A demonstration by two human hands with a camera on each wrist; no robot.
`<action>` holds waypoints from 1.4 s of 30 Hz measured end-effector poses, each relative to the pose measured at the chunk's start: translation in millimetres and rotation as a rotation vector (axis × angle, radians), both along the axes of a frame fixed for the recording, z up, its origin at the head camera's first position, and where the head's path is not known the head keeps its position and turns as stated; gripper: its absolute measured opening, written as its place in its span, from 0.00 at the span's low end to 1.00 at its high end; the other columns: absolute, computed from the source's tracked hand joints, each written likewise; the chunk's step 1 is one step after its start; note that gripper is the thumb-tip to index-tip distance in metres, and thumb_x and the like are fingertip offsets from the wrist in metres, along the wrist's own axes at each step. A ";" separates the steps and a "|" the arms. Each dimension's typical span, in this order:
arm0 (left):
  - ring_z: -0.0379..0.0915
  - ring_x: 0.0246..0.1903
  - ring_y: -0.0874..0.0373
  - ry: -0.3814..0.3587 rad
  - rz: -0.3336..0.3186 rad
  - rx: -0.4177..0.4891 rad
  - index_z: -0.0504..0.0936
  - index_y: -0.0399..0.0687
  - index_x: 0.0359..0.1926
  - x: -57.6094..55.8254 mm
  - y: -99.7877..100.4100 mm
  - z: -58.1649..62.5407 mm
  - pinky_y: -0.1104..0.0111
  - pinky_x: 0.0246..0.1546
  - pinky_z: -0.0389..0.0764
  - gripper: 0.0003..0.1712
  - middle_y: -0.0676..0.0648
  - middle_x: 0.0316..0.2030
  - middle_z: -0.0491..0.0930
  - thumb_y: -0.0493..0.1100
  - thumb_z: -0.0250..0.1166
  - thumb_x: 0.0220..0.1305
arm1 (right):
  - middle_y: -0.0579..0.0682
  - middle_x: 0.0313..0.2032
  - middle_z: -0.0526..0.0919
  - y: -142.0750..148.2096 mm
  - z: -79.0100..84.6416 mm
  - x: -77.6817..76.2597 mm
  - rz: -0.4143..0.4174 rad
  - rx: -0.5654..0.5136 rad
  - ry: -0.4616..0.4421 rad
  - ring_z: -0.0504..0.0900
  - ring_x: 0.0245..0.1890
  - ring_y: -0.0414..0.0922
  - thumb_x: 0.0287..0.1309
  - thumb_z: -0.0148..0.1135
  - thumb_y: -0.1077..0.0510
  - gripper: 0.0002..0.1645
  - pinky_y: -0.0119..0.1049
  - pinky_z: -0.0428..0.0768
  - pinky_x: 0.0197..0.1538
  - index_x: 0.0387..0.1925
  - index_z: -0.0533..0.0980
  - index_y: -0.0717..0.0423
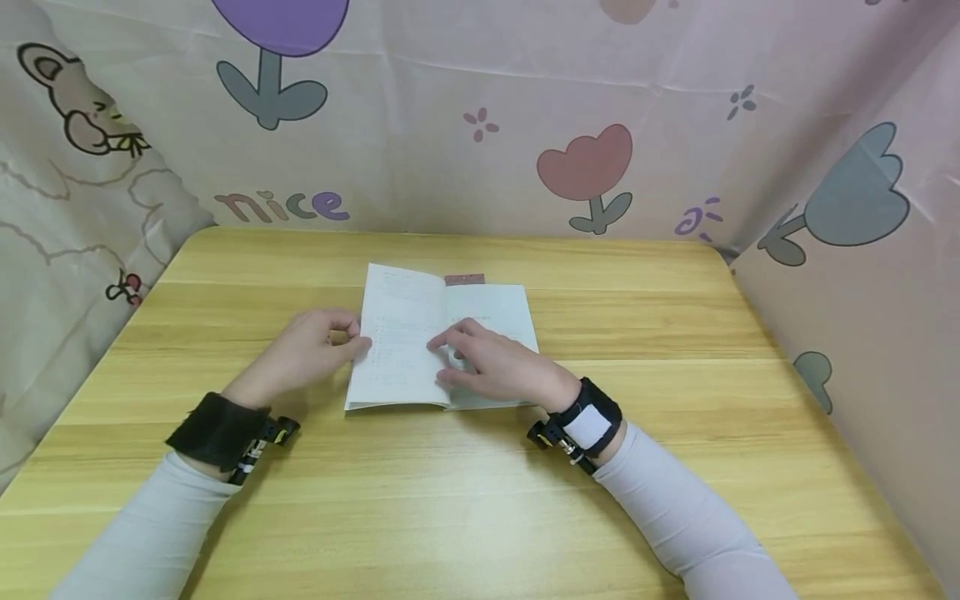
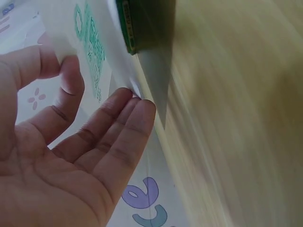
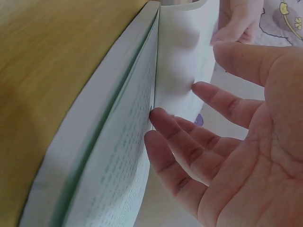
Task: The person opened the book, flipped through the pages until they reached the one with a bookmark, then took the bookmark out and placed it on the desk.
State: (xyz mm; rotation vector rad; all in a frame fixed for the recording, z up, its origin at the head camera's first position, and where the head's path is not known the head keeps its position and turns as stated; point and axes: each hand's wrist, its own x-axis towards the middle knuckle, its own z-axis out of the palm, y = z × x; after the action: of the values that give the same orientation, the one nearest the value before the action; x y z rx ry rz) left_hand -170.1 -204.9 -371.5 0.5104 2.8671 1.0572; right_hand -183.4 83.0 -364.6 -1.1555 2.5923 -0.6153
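An open book [image 1: 401, 342] lies on the table, with pale printed pages on both sides. At its left edge my left hand [image 1: 311, 350] pinches the left-hand page between thumb and index finger. In the left wrist view, the other fingers of the left hand [image 2: 94, 142] are extended beside the book's edge, and green print [image 2: 94, 54] shows on the paper. My right hand [image 1: 498, 362] is over the right-hand page, fingers spread and touching near the centre fold. The right wrist view has the right hand's fingertips [image 3: 158, 118] against the paper at that fold.
The wooden table [image 1: 450, 517] extends around the book. A small reddish-brown strip [image 1: 465, 279] shows past the book's top edge. Printed cloth [image 1: 450, 167] hangs behind and along both sides. Each wrist wears a black band [image 1: 217, 429] with a small camera.
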 end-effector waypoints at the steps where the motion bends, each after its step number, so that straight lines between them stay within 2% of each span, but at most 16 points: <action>1: 0.68 0.28 0.52 0.011 0.003 -0.019 0.74 0.50 0.23 0.1 0.1 0.0 0.62 0.29 0.69 0.13 0.46 0.35 0.78 0.45 0.63 0.65 | 0.47 0.56 0.69 0.1 -0.1 0.1 0.000 0.005 -0.001 0.73 0.39 0.42 0.65 0.57 0.42 0.29 0.30 0.74 0.39 0.63 0.70 0.47; 5: 0.72 0.38 0.49 0.040 0.003 -0.085 0.73 0.50 0.20 0.3 1.0 -1.0 0.59 0.38 0.71 0.14 0.39 0.50 0.78 0.43 0.64 0.62 | 0.48 0.57 0.68 0.4 -1.8 0.2 0.006 0.021 -0.006 0.73 0.41 0.40 0.65 0.56 0.42 0.29 0.31 0.73 0.43 0.64 0.70 0.47; 7: 0.73 0.36 0.48 0.050 -0.001 -0.117 0.73 0.50 0.19 0.1 1.4 -1.9 0.59 0.36 0.71 0.15 0.37 0.52 0.77 0.43 0.65 0.61 | 0.48 0.57 0.68 0.2 -2.6 -0.3 0.009 0.030 0.002 0.72 0.42 0.40 0.65 0.56 0.42 0.29 0.31 0.72 0.45 0.64 0.70 0.47; 11: 0.72 0.37 0.48 0.064 -0.001 -0.161 0.73 0.50 0.18 -0.7 3.0 -4.1 0.61 0.34 0.69 0.16 0.37 0.50 0.78 0.42 0.66 0.60 | 0.48 0.57 0.69 -0.4 -3.2 -0.3 0.013 0.041 0.020 0.70 0.44 0.39 0.64 0.57 0.42 0.30 0.31 0.71 0.46 0.64 0.70 0.47; 16: 0.69 0.30 0.51 0.072 0.011 -0.227 0.73 0.50 0.18 -0.4 4.7 -7.3 0.63 0.29 0.68 0.16 0.44 0.35 0.78 0.44 0.66 0.59 | 0.49 0.56 0.70 -2.0 -2.9 1.0 0.012 0.039 0.035 0.69 0.43 0.39 0.64 0.58 0.43 0.29 0.31 0.71 0.44 0.64 0.71 0.47; 19: 0.67 0.27 0.52 0.082 0.023 -0.270 0.75 0.49 0.21 0.9 5.2 -8.1 0.64 0.26 0.67 0.14 0.46 0.31 0.75 0.46 0.67 0.59 | 0.49 0.56 0.70 -3.0 -3.5 0.9 0.013 0.041 0.048 0.69 0.42 0.39 0.64 0.58 0.43 0.28 0.30 0.71 0.43 0.63 0.72 0.47; 22: 0.70 0.32 0.49 0.090 0.048 -0.302 0.79 0.43 0.32 2.9 6.6 -8.5 0.60 0.32 0.73 0.11 0.42 0.37 0.77 0.47 0.68 0.59 | 0.48 0.56 0.71 -3.6 -4.5 0.2 0.016 0.047 0.059 0.69 0.42 0.38 0.64 0.59 0.43 0.28 0.29 0.71 0.43 0.63 0.73 0.46; 24: 0.72 0.40 0.44 0.095 0.070 -0.308 0.79 0.38 0.47 4.6 8.2 -8.2 0.54 0.39 0.76 0.20 0.37 0.45 0.76 0.47 0.68 0.58 | 0.49 0.56 0.71 -3.7 -4.8 -0.1 0.017 0.049 0.061 0.69 0.42 0.39 0.63 0.59 0.43 0.28 0.29 0.71 0.43 0.63 0.73 0.46; 27: 0.68 0.53 0.37 0.119 0.079 -0.297 0.67 0.35 0.66 6.7 11.0 -7.8 0.46 0.50 0.71 0.39 0.31 0.57 0.70 0.46 0.70 0.57 | 0.49 0.56 0.70 -3.5 -5.3 -0.5 0.022 0.051 0.065 0.69 0.42 0.39 0.63 0.60 0.44 0.29 0.30 0.72 0.43 0.63 0.72 0.47; 28: 0.65 0.56 0.36 0.136 0.069 -0.292 0.62 0.36 0.70 7.0 12.0 -7.7 0.45 0.53 0.69 0.43 0.31 0.60 0.68 0.45 0.70 0.56 | 0.50 0.56 0.70 -3.4 -5.6 -0.7 0.025 0.050 0.067 0.69 0.42 0.39 0.63 0.60 0.44 0.29 0.30 0.72 0.43 0.63 0.72 0.47; 30: 0.63 0.59 0.37 0.171 0.020 -0.294 0.61 0.39 0.71 7.7 14.5 -7.6 0.45 0.55 0.67 0.45 0.32 0.62 0.66 0.41 0.70 0.56 | 0.50 0.56 0.70 -3.2 -6.3 -1.1 0.030 0.054 0.074 0.70 0.42 0.39 0.63 0.59 0.44 0.29 0.30 0.72 0.44 0.63 0.72 0.47; 33: 0.60 0.62 0.39 0.196 -0.081 -0.309 0.65 0.44 0.70 8.0 18.0 -8.5 0.47 0.57 0.65 0.38 0.34 0.64 0.65 0.37 0.68 0.59 | 0.50 0.56 0.70 -3.3 -7.3 -1.5 0.035 0.060 0.083 0.70 0.42 0.39 0.63 0.59 0.43 0.29 0.29 0.72 0.45 0.63 0.72 0.46; 36: 0.60 0.62 0.40 0.174 -0.164 -0.316 0.70 0.46 0.67 9.2 20.8 -8.7 0.47 0.57 0.66 0.31 0.34 0.64 0.66 0.35 0.64 0.63 | 0.50 0.56 0.70 -2.9 -7.2 -1.4 0.032 0.065 0.086 0.70 0.43 0.39 0.63 0.59 0.43 0.29 0.30 0.72 0.45 0.63 0.72 0.46; 42: 0.60 0.62 0.38 0.102 -0.203 -0.283 0.71 0.44 0.67 11.1 22.5 -7.9 0.45 0.57 0.64 0.29 0.32 0.64 0.65 0.38 0.61 0.64 | 0.50 0.57 0.69 -1.0 -6.7 -0.7 0.035 0.064 0.077 0.69 0.44 0.40 0.63 0.59 0.42 0.30 0.30 0.72 0.46 0.64 0.71 0.46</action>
State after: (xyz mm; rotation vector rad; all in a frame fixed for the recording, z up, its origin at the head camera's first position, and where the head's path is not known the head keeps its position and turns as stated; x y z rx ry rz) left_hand -159.0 -182.3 -379.4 0.8308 2.9022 0.5996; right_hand -184.1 81.9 -371.3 -1.2237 2.6287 -0.4865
